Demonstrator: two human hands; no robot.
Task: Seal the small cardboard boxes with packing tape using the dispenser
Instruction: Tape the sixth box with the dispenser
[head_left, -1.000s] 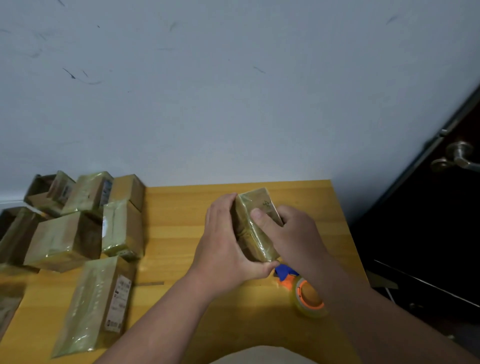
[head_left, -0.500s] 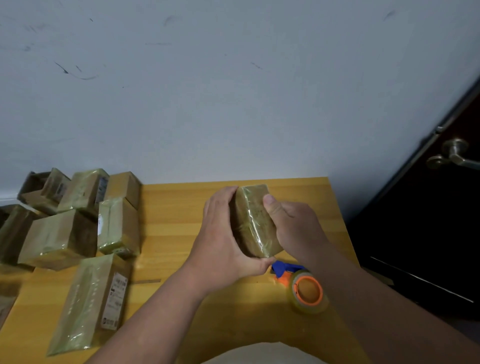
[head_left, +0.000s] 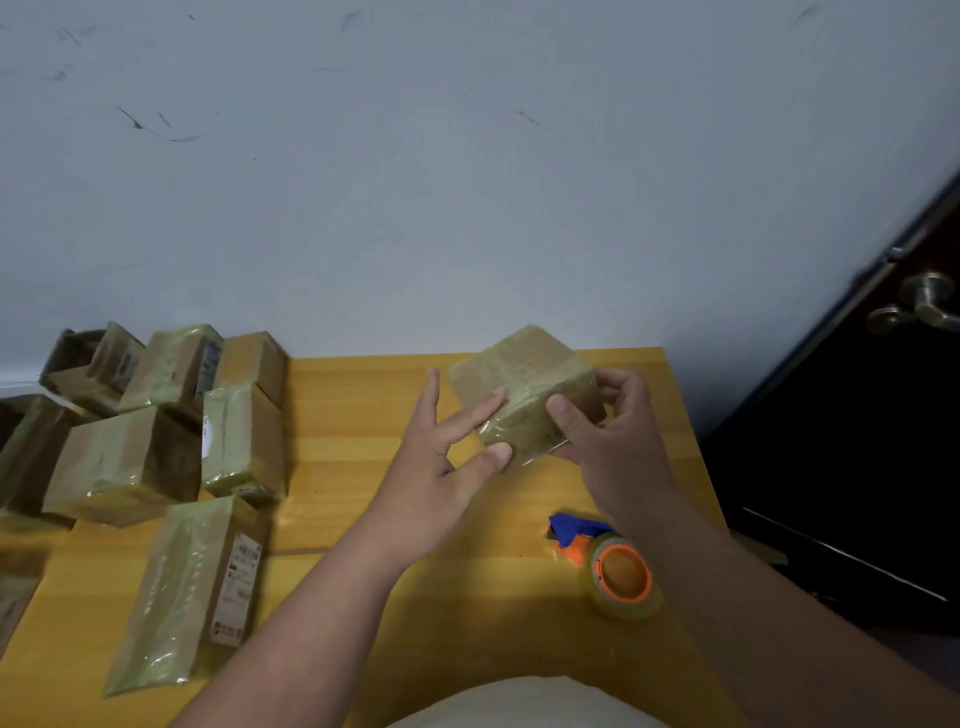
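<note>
A small cardboard box (head_left: 524, 384) wrapped in shiny tape is held above the wooden table (head_left: 358, 410). My right hand (head_left: 608, 436) grips its right side, thumb on the near face and fingers curled behind. My left hand (head_left: 441, 467) is spread, with straight fingertips and thumb touching the box's left and lower edge. The tape dispenser (head_left: 608, 561), blue and orange with a clear tape roll, lies on the table below my right wrist, untouched.
Several taped cardboard boxes (head_left: 156, 441) are piled on the table's left side, one long box (head_left: 192, 592) lying nearer me. A white wall stands behind the table. A dark door with a metal handle (head_left: 924, 306) is at the right.
My left hand has let go of its full grip and spread its fingers, now only touching the box. The box has been turned and shifted to the right in my right hand.
</note>
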